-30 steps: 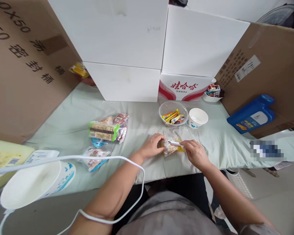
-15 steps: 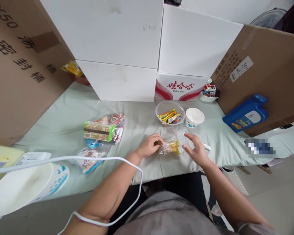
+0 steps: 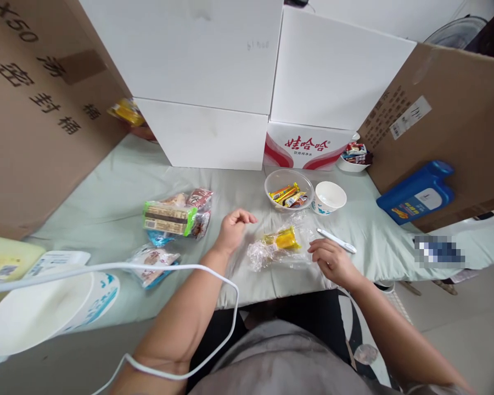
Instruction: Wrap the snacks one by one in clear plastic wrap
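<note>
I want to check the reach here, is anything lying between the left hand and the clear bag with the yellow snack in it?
Nothing visible does. The left hand hangs over bare cloth just left of the clear bag, and the strip between them is plain tablecloth. The snack packets lie on its far side, and the right hand touches the bag's right edge.

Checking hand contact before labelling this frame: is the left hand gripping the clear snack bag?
No. The left hand is lifted clear of the clear snack bag, and only the right hand touches the bag's edge.
</note>
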{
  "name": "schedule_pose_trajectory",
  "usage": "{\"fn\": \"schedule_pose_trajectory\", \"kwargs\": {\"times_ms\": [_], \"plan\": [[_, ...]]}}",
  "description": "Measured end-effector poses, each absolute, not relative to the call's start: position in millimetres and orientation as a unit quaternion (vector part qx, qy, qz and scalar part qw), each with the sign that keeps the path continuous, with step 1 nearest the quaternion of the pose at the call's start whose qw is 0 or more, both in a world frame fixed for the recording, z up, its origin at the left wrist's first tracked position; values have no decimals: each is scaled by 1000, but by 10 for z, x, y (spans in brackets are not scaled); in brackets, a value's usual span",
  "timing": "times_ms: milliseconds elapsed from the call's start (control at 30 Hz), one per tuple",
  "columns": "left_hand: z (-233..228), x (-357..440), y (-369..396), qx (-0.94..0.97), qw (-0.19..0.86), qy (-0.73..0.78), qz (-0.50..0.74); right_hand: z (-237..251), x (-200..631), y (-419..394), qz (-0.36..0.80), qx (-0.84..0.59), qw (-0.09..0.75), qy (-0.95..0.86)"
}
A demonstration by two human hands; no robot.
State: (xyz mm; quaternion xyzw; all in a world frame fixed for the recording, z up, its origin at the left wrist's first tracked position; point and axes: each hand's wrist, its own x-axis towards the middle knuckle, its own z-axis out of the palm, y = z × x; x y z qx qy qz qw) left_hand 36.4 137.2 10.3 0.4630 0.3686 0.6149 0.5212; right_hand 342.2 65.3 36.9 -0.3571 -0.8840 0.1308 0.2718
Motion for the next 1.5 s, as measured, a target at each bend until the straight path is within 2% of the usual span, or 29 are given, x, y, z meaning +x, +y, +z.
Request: {"fn": "schedule_pose_trajectory", "kwargs": {"times_ms": [100, 167, 233, 300, 400, 500, 633, 733, 833, 933, 1033, 1100, 1200, 1333, 1433, 1500], "plan": [[170, 299, 1351, 430, 514, 368, 645, 307, 3454, 587, 162, -336, 213, -903], [213, 304, 1291, 493, 549, 346, 580, 312, 3460, 571, 193, -332, 190, -904], [227, 367, 1213, 588, 567, 346, 462, 357, 3438, 576, 221, -351, 178, -892], [209, 466, 1145, 683, 525, 373, 345, 410, 3372, 607, 223, -398, 181, -871], [165, 588, 1092, 796, 389, 391, 252, 422, 3187, 709, 162, -440, 230, -853], [141, 618, 1085, 837, 312, 393, 218, 323, 2957, 854, 114, -405, 254, -871], [126, 572, 1109, 839, 272, 434, 183, 146, 2776, 993, 111, -421, 186, -881], [131, 505, 1151, 831, 245, 472, 163, 94, 2850, 1004, 123, -459, 165, -864], [160, 427, 1189, 820, 219, 511, 136, 128, 3089, 963, 146, -499, 186, -833], [180, 391, 1200, 819, 217, 518, 118, 243, 3351, 953, 179, -537, 255, -784], [164, 412, 1197, 818, 224, 515, 125, 452, 3469, 1072, 127, -560, 365, -733], [139, 431, 1202, 815, 231, 511, 144, 620, 3441, 1249, 61, -551, 404, -728], [95, 431, 1230, 816, 247, 491, 180, 837, 3309, 1604, 2, -515, 403, -757], [45, 414, 1265, 802, 289, 459, 249, 962, 3148, 1969, -15, -498, 401, -769], [26, 424, 1273, 713, 321, 483, 394, 935, 3083, 2009, -4, -489, 372, -789], [30, 431, 1275, 615, 384, 474, 500, 879, 3053, 1948, 12, -478, 342, -809]]}}
